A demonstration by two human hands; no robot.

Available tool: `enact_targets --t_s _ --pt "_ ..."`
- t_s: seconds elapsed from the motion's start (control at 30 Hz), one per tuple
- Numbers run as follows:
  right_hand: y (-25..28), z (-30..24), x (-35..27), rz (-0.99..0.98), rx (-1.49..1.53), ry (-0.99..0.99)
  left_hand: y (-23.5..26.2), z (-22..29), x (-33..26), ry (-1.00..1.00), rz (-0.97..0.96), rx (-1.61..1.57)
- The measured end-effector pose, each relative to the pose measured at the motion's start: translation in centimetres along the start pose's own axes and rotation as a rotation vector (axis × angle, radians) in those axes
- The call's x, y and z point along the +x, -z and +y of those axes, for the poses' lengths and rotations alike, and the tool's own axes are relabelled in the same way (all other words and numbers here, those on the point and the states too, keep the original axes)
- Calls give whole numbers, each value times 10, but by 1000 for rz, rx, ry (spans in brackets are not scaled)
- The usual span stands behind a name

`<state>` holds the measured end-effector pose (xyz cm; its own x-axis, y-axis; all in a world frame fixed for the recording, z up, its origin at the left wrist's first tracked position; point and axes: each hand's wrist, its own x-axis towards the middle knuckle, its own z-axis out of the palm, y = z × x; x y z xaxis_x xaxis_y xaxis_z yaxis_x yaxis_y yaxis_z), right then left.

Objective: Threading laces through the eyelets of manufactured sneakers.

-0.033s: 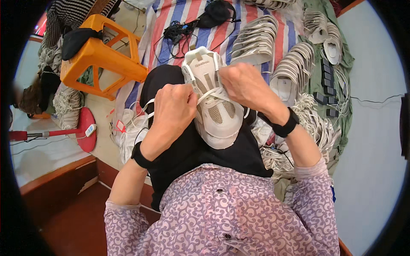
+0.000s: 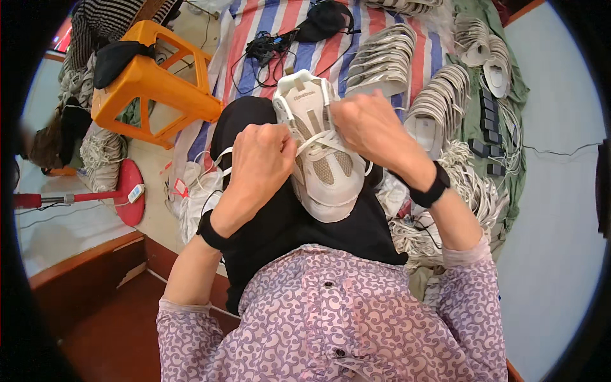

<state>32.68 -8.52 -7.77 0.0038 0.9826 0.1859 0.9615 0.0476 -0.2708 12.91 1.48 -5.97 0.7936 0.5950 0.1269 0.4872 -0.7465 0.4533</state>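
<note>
A beige and white sneaker (image 2: pixel 329 197) rests upright on my lap over black trousers, its toe pointing toward me. White shoelace (image 2: pixel 316 151) crosses over the sneaker's front. On the left side of the sneaker, my left hand (image 2: pixel 259 162) is closed with its fingers curled in, gripping the shoelace; a loop of lace shows past its outer side. My right hand (image 2: pixel 372 127) is closed at the opposite side, pinching the lace where it runs under the fingers. Its fingertips are mostly hidden. Both wrists wear black bands.
Nested rows of beige shoe uppers (image 2: pixel 384 60) lie on a striped sheet (image 2: pixel 270 18). A heap of white laces (image 2: pixel 474 197) is at my right, beside small black blocks (image 2: pixel 489 121). An orange stool (image 2: pixel 121 95) stands at the left; black cables (image 2: pixel 267 48) lie ahead.
</note>
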Motion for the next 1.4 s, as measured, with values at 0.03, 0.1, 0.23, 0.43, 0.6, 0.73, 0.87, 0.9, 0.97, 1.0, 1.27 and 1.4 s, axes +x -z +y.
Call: enact_targets --t_s 0.03,0.1,0.23,0.43,0.6,0.73,0.87,0.9,0.97,1.0,1.27,1.4 --pt "12 -11 1 8 -60 3 -1 -4 0 11 2 6" --pt "13 -18 13 121 40 80 -2 -8 2 175 -68 -296" --pt "-11 -28 23 101 326 117 -9 7 -7 4 93 44" --pt "-15 -27 34 -15 641 146 -1 -3 -20 220 -32 -292" --pt "-11 -32 41 -175 670 150 8 -9 -29 436 -233 -629" --pt "-2 -40 39 -118 519 234 9 -10 -22 408 -261 -587" --pt "34 -36 22 104 22 340 12 -7 -15 225 -45 -478" --pt "49 -26 19 195 80 204 12 -7 -10 117 95 -428" --pt "59 -15 7 292 135 73 6 -3 4 100 72 -462" --pt "56 -10 -5 254 421 -117 2 2 16 66 36 -501" --pt "-30 -26 -34 441 1203 -622 -20 16 37 -29 0 -265" --pt "-47 -33 -31 561 955 -556 -23 21 43 -43 -52 -226"
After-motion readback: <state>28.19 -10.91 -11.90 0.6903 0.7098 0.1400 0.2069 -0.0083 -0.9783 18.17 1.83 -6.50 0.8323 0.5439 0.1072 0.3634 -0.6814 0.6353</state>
